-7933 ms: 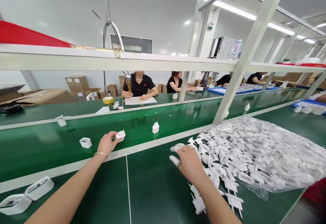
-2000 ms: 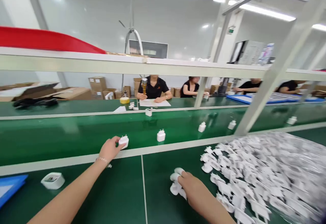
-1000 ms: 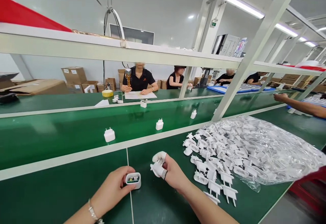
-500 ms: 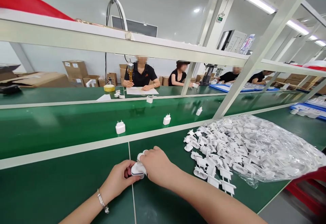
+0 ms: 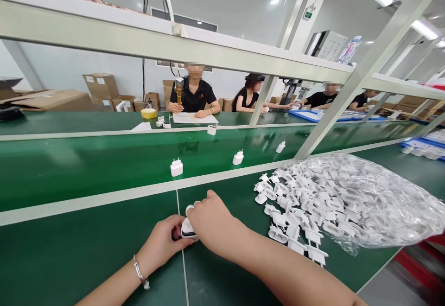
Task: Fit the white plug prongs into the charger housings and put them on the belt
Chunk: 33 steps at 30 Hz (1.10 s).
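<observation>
My left hand (image 5: 160, 239) grips a white charger body (image 5: 188, 230) on the green bench, with its open end showing a dark interior. My right hand (image 5: 212, 220) presses over the charger from the right. A white plug adapter (image 5: 189, 209) sits at its fingertips, mostly hidden by my fingers. Loose white plug adapters (image 5: 288, 218) lie just right of my right hand, spilling from a clear plastic bag (image 5: 365, 199).
A green conveyor belt (image 5: 86, 171) runs behind a white rail (image 5: 104, 199), carrying several white chargers (image 5: 176, 168). Beyond it, seated workers sit at a far bench. One person (image 5: 194, 95) holds a gold-coloured tool upright. A white steel frame post (image 5: 330, 106) rises at right.
My right hand has moved left from the adapters and now covers the charger in my left hand. The chargers on the belt have shifted rightward in the picture.
</observation>
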Available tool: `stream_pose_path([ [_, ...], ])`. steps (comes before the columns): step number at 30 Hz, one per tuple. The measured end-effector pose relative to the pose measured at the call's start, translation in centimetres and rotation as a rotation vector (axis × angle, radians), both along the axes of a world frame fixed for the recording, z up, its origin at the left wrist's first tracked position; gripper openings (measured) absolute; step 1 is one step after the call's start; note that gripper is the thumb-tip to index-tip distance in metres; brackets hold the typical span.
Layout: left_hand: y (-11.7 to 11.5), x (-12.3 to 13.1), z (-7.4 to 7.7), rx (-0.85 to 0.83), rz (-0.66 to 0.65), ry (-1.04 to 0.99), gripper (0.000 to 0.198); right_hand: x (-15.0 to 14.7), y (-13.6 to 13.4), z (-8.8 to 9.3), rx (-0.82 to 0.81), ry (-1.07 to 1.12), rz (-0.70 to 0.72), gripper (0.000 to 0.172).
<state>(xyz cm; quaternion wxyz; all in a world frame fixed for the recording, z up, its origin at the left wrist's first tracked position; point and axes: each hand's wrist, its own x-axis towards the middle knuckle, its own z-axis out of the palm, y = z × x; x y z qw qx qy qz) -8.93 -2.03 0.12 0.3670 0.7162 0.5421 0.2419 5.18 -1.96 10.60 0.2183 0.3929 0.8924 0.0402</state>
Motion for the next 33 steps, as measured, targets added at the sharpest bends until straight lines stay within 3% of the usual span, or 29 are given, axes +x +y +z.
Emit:
stream_pose_path([
  [11,-0.2,0.1,0.1,-0.003,0.002,-0.002,0.014,0.0,0.2,-2.3,-0.005,0.107,-0.004,0.029],
  [17,-0.2,0.1,-0.3,0.063,-0.016,-0.054,0.005,-0.7,-1.3,-3.9,0.046,0.141,-0.046,0.028],
  [22,-1.3,0.5,-0.5,0.089,-0.010,-0.070,0.014,1.5,-1.4,-4.6,0.102,0.304,-0.057,0.013],
  [24,-0.9,0.2,-0.3,0.092,-0.017,-0.062,0.021,3.2,-1.1,-5.2,0.121,0.418,-0.121,0.015],
  [27,1.9,-1.9,0.8,0.161,0.031,0.006,0.031,5.3,-0.9,-6.8,0.200,0.581,-0.243,0.024],
  [29,5.1,-4.5,2.0,0.218,0.148,0.145,0.039,6.1,-0.9,-8.1,0.225,0.626,-0.302,0.025],
  [31,8.4,-7.6,3.1,0.223,0.350,0.360,0.046,6.2,-0.8,-9.0,0.216,0.631,-0.320,0.026],
  [33,11.2,-10.3,3.7,0.205,0.435,0.435,0.048,6.0,-0.7,-9.6,0.199,0.647,-0.300,0.027],
])
